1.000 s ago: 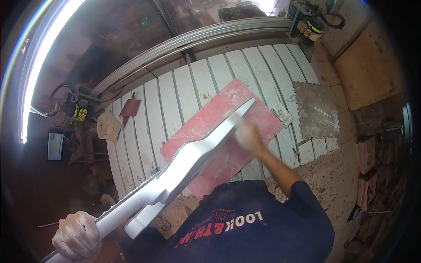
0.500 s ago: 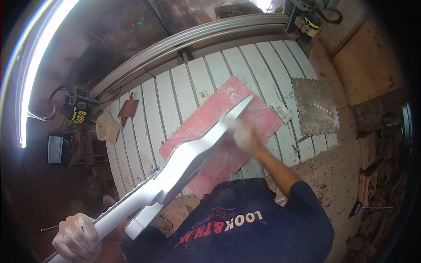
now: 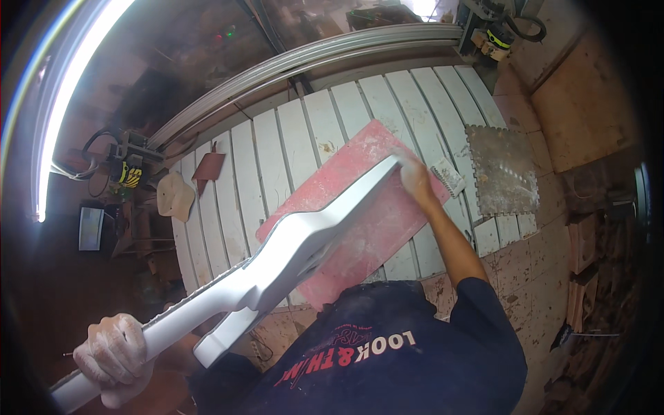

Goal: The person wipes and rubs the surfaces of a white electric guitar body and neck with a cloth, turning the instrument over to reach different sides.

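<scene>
A long, curved white piece, with a pointed far end and a forked part, slants from the lower left up to the middle. My left hand, coated in white dust, wraps its fingers round the near end of this piece. At the tapered tip is my right hand, also dusty and smeared by motion. Whether its fingers hold anything is hidden. Beneath the far half of the white piece lies a dusty pink board.
The pink board rests on a white slatted table. On it lie a red-brown sheet, a small pale block and a grey interlocking mat. A beige cap sits at the left edge. A metal rail spans the back.
My right hand has moved along the white piece, up and right to its tip. My left hand keeps its grip near the lower left. The view has shifted slightly.
</scene>
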Available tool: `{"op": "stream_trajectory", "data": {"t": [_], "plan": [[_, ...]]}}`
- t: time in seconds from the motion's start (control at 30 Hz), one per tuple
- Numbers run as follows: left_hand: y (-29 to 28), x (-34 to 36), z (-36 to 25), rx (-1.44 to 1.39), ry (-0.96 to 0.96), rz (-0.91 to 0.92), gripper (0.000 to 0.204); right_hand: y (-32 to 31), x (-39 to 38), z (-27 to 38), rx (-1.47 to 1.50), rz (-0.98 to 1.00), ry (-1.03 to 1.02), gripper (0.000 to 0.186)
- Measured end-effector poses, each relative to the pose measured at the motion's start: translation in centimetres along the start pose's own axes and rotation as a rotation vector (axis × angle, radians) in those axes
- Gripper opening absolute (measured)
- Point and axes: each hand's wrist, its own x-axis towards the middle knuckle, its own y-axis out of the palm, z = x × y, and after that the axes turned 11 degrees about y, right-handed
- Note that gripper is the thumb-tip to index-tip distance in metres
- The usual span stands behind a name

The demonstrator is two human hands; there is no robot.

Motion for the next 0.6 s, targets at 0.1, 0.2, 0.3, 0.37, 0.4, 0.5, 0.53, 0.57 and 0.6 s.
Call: {"op": "stream_trajectory", "data": {"t": [0.1,0.2,0.3,0.37,0.4,0.5,0.53,0.57,0.6], "plan": [[0.0,0.2,-0.4,0.024,-0.019,-0.022,0.028,0.6,-0.3,2.3,-0.174,0.045,0.183,0.054],[-0.4,-0.8,-0.9,0.017,-0.021,-0.036,0.029,2.5,-6.6,13.2,0.213,0.228,-0.162,0.053],[0.6,0.0,-0.6,0.042,-0.032,-0.014,0.029,1.9,-4.8,8.6,0.214,0.209,-0.082,0.05],[0.1,0.2,-0.1,0.025,-0.014,-0.008,0.029,-0.2,-0.5,1.8,0.042,0.042,0.081,0.05],[-0.1,0.5,0.1,0.015,-0.013,0.001,0.029,-1.0,1.4,-1.5,0.036,-0.002,0.131,0.05],[-0.7,-0.3,-0.2,0.036,-0.022,0.01,0.029,-0.5,1.1,3.0,-0.104,0.106,0.372,0.049],[-0.7,-0.2,-0.3,0.044,-0.023,0.017,0.03,0.4,-0.7,6.0,-0.079,0.139,0.312,0.051],[-0.5,-0.2,-0.3,0.031,0.005,0.01,0.028,1.4,-2.7,8.9,-0.052,0.172,0.254,0.053],[-0.4,-0.3,-0.3,0.023,0.011,0.015,0.028,2.4,-5.1,10.3,0.143,0.108,-0.053,0.057]]}}
